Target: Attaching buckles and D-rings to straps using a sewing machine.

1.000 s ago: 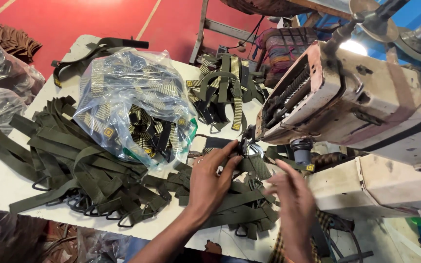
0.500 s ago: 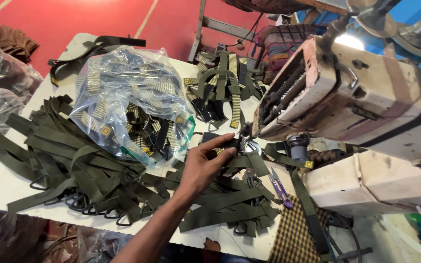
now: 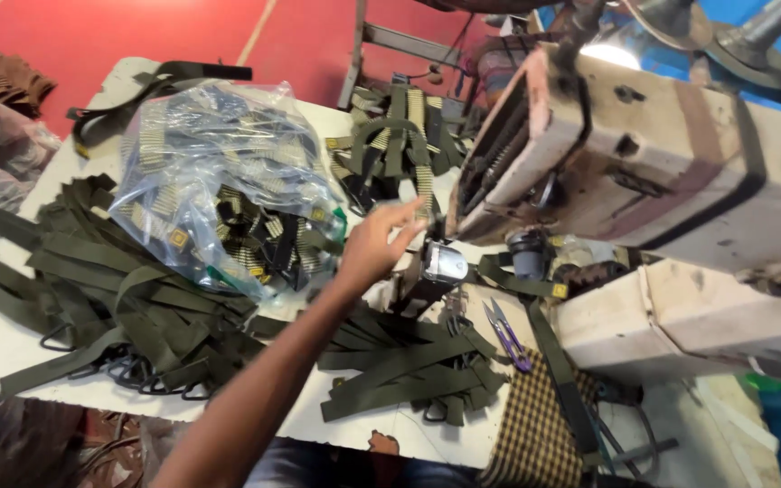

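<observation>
Now the left hand point(image 3: 377, 244) has lifted off the olive straps point(image 3: 409, 361), grip open and empty, toward the strap bundle point(image 3: 395, 145); right hand gone.

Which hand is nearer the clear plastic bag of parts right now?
Left. The left hand reaches over the table with fingers spread, just right of the plastic bag, near its lower right edge and holding nothing. The right hand is out of view, so its distance cannot be judged.

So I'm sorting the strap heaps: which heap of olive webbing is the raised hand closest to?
The left hand is nearest the heap at the table's back edge, beside the sewing machine. That heap's straps carry tan striped pieces, unlike the plain olive heaps nearer the front edge.
</observation>
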